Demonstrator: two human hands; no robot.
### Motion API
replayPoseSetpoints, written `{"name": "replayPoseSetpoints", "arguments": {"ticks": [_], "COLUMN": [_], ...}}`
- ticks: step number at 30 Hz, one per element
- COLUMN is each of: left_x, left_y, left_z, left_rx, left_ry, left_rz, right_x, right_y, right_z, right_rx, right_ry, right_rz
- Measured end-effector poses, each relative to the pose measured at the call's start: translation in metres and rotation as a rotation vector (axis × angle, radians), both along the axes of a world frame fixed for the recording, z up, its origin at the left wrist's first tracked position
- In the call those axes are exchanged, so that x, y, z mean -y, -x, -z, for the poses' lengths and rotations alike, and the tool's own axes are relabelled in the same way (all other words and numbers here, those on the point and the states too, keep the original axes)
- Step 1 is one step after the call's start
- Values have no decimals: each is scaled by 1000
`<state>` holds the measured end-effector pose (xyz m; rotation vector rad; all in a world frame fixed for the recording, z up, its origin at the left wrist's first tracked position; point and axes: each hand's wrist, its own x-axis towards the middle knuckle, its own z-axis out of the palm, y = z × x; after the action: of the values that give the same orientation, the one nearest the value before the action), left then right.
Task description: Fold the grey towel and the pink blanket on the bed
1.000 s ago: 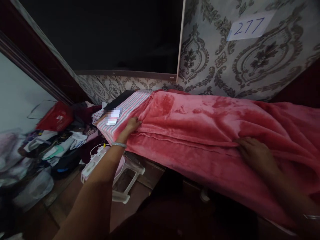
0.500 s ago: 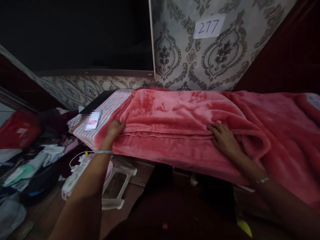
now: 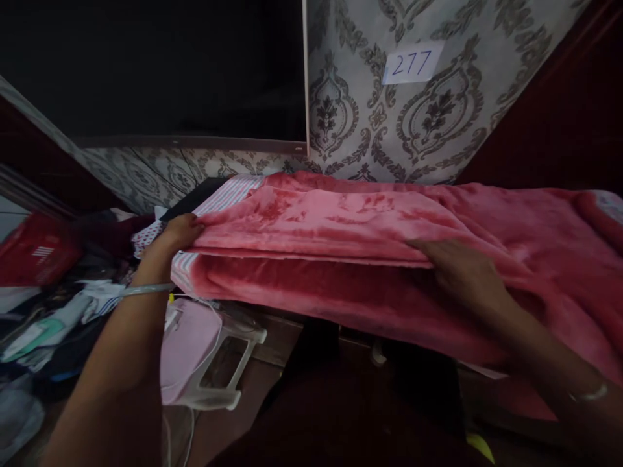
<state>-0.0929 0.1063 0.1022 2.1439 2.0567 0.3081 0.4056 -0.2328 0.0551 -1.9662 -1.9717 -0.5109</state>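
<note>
A pinkish-red plush blanket (image 3: 341, 217) lies spread along a long surface, with its near part folded over into layers. My left hand (image 3: 182, 231) is closed on the left end of the folded edge. Farther right along that same edge, my right hand (image 3: 460, 266) grips the layers, thumb hidden underneath. Between the hands the edge is pulled straight and lifted, leaving a dark gap above the lower layer (image 3: 302, 285). A striped cloth (image 3: 231, 194) shows beneath the blanket at the left.
A large dark screen (image 3: 160, 71) hangs on the patterned wall, beside a paper marked 277 (image 3: 413, 63). Below left stands a small stool with a pink top (image 3: 189, 350). Clothes (image 3: 73, 324) and a red bag (image 3: 41, 250) are heaped at far left.
Both hands have raised the folded blanket edge and drawn it taut. My left hand moved left and up, my right hand slightly right. The phone-like object on the striped cloth is now hidden.
</note>
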Motion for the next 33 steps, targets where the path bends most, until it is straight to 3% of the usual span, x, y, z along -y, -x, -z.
{"name": "replayPoseSetpoints", "arguments": {"ticks": [2, 5, 8, 22, 33], "left_x": [10, 33, 49, 69, 61], "left_y": [9, 9, 4, -5, 0], "left_z": [11, 41, 60, 58, 64], "left_rx": [-55, -165, -268, -267, -242], "left_ry": [51, 110, 113, 63, 16], "left_rz": [-4, -17, -18, -71, -89], "right_x": [10, 19, 24, 26, 34], "right_y": [16, 31, 34, 22, 15], "right_z": [18, 51, 67, 69, 77], "right_rx": [7, 8, 32, -31, -11], "right_ry": [82, 208, 223, 143, 80], "right_rz": [-39, -76, -92, -130, -62]}}
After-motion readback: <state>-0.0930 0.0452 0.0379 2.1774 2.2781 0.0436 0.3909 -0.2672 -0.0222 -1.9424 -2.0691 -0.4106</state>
